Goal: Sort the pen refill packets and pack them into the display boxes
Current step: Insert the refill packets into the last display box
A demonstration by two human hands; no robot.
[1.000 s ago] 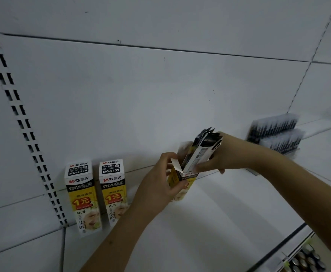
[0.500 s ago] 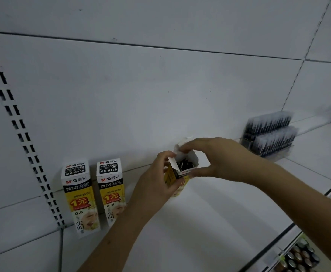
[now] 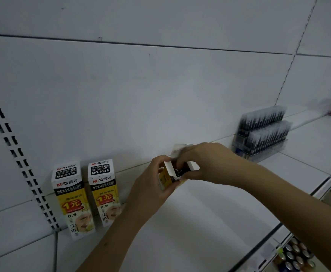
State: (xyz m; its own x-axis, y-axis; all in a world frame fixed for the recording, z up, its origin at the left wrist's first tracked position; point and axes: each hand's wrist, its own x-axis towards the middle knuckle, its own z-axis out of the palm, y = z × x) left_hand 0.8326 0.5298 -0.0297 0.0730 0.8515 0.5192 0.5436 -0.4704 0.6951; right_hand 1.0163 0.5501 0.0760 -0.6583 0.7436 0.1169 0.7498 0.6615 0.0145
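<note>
now both hands [image 3: 152,185] [image 3: 205,163] grip the open box [image 3: 165,178].

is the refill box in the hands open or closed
Open. The box gripped by the left hand has its white top flap standing up, and dark refill ends show in the mouth, where the right hand reaches.

Yellow, black and white refill boxes [image 3: 70,199] on a plain white shelf [image 3: 200,232], black-slotted upright [image 3: 17,154].
</note>
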